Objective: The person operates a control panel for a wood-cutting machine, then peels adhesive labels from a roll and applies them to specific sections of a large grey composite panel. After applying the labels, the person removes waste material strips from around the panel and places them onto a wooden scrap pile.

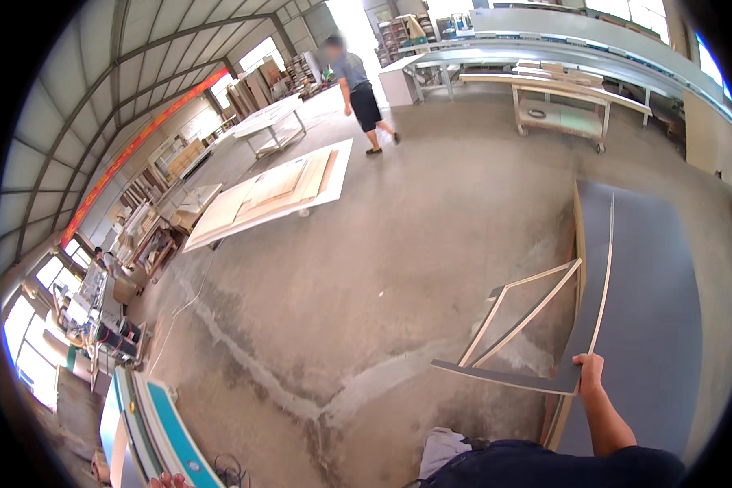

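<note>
Ideally, support the dark strip (504, 377) level where the right hand (591, 372) pinches it, at the grey panel's (655, 285) left edge. The left hand (167, 481), left of the panel, is cropped; grip unclear.

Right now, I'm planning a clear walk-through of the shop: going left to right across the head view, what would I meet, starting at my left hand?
Left hand → stacked pale boards → walking person → angled pale-edged strips → right hand → upright tan board.
</note>
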